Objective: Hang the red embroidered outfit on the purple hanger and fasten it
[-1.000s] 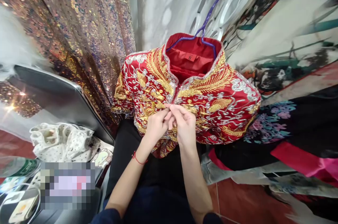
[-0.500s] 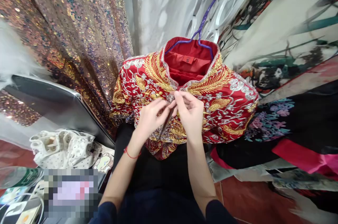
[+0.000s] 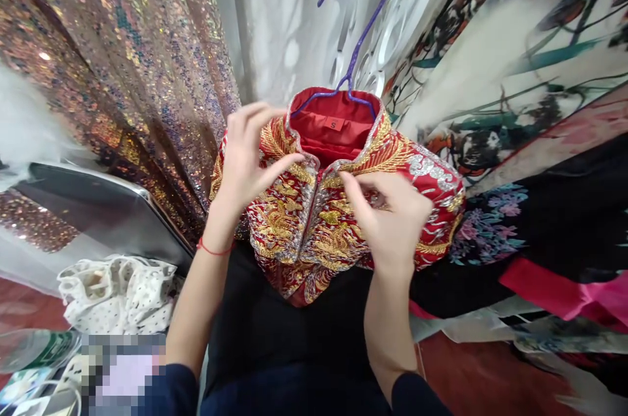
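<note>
In front of me hangs a red jacket [image 3: 326, 226] with gold and silver embroidery, a stand collar and a small "S" label [image 3: 334, 123] inside the neck. A purple hanger [image 3: 354, 56] runs through its neck opening. The front edges meet along a line down the middle, joined just below the collar. My left hand [image 3: 250, 157] is at the collar's left side, thumb and fingers spread, holding nothing. On the other side my right hand [image 3: 392, 210] is over the chest, thumb apart from the curled fingers; whether its fingertips touch the cloth I cannot tell.
Sequined fabric [image 3: 147, 76] hangs at left. Below it are a dark silver-edged panel [image 3: 108, 207], a white dotted cloth [image 3: 120, 292] and a plastic bottle [image 3: 42, 350]. Patterned fabric [image 3: 530, 56] and black floral clothing [image 3: 554, 220] hang at right.
My hands have separated from the collar's front, the left moving up and left, the right moving right. More of the jacket's front line shows. The jacket and hanger sit slightly farther left in view.
</note>
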Demonstrator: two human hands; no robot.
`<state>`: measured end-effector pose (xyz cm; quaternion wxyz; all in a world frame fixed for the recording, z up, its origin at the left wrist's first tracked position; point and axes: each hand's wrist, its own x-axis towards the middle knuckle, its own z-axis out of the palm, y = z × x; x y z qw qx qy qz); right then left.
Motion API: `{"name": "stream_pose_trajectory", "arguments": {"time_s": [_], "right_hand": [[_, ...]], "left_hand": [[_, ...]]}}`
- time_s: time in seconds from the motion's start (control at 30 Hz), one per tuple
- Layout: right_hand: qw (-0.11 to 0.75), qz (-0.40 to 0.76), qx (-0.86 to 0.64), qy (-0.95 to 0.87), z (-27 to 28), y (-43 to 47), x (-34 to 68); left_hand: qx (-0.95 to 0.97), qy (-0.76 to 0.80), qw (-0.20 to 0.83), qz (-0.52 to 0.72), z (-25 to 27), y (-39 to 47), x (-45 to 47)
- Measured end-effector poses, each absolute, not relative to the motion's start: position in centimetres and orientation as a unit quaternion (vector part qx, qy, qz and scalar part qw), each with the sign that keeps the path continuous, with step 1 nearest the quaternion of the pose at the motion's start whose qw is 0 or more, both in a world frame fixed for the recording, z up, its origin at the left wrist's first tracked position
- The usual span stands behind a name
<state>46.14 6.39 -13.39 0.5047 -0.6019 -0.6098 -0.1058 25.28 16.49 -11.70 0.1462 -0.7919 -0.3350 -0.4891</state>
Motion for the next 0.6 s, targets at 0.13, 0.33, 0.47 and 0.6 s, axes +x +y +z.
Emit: {"name": "stream_pose_trajectory", "arguments": {"time_s": [0.13,0.33,0.47,0.6], "right_hand": [[0.436,-0.284,-0.630,-0.577,-12.3,6.4,50.2],[0.389,-0.283,-0.637,-0.603,-11.3,10.5,54.2],[0.437,-0.281,-0.650,-0.555,-10.5,12.2,54.2],[0.434,-0.248,-0.672,-0.547,-12.1,13.4,54.1]], "left_hand": [[-0.827,-0.348,0.100,-0.431,-11.9,20.3,23.2],[-0.764,-0.398,0.114,-0.495,-11.3,22.2,23.7],[-0.758,-0.421,0.082,-0.490,-9.4,21.3,24.1],[-0.758,-0.446,0.060,-0.472,-11.0,21.7,23.9]]}}
